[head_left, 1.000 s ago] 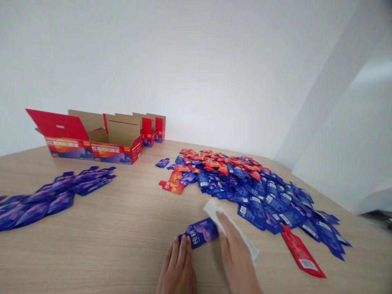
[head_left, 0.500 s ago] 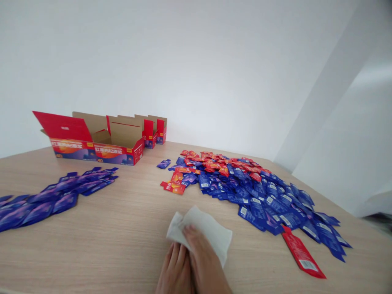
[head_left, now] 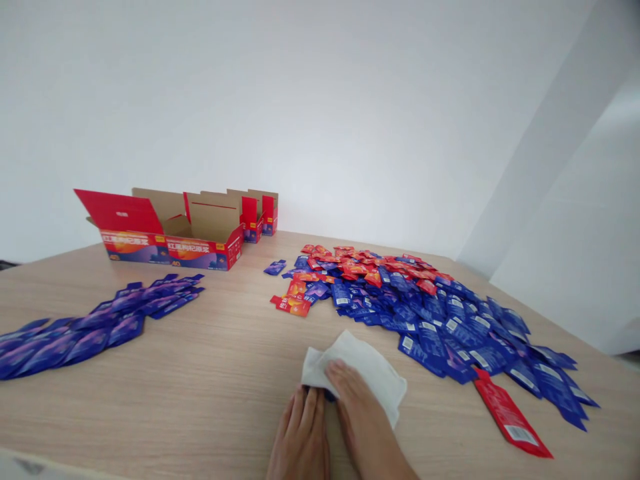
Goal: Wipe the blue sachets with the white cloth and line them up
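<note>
Soft white folded cloth (head_left: 357, 365), thick and slightly creased, lying on a pale wooden table (head_left: 220, 353) near its front edge, folded around a glossy dark-blue foil sachet (head_left: 329, 396), almost all hidden. Left hand (head_left: 300, 433) and right hand (head_left: 357, 417), fingers together, clamped on the cloth. Just beside, a heap of flat blue and red sachets (head_left: 415, 310).

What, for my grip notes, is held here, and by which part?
White cloth pressed at its near edge by the right hand's fingers, the left hand against it; a blue edge beneath may be a sachet.
</note>
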### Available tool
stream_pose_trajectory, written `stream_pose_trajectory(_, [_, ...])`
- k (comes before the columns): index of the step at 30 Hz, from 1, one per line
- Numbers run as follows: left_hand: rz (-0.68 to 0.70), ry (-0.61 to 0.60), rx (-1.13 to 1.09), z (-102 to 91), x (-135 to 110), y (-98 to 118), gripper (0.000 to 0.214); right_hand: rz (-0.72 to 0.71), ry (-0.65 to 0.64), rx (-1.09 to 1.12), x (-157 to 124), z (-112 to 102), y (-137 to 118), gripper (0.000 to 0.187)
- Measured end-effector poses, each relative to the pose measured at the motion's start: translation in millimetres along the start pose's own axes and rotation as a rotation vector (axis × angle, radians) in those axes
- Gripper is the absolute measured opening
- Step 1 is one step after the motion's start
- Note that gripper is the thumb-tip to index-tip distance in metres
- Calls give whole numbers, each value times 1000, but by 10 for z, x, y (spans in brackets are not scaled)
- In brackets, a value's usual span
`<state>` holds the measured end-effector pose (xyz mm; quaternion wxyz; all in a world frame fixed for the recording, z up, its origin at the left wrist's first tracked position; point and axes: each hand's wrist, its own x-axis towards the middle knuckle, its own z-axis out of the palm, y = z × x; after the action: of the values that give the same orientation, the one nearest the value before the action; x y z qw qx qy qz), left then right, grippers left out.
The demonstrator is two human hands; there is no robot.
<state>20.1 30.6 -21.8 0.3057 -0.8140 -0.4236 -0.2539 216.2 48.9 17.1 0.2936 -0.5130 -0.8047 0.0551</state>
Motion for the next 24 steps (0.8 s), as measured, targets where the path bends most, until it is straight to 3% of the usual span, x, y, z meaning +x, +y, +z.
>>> stream_pose_trajectory(4, [-35,-46,-10,53,-20,11,66,288,116,-142,26,-118,116,50])
stream_pose_trajectory(7, [7,-2,22,98,-45,-6,64,103,115,-17,53,27,-34,51])
stream_pose_trajectory(9, [44,11,31,94,-46,-30,60,-46,40,54,70,112,-81,54])
stream_pose_trajectory(11, [37,0,26,58,-24,-40,59,-16,6,40,78,67,21,55])
stream_pose_trajectory(14, [-4,-2,37,-1,24,-18,60,233,117,-70,69,-148,269,48])
stream_pose_trajectory(16, [-10,4,51,-12,38,-5,60,296,166,-98,58,-195,272,48])
stream_pose_trajectory(18, [14,24,64,-2,32,-11,56,208,163,-46,47,-92,116,49])
stream_pose_trajectory(21, [74,25,72,7,12,-41,52,-73,27,115,37,96,-85,50])
stream_pose_trajectory(23, [60,-1,66,-3,11,-48,55,-49,0,104,36,69,-16,49])
stream_pose_trajectory(24, [40,-14,59,-9,14,-44,57,28,38,57,35,12,67,48])
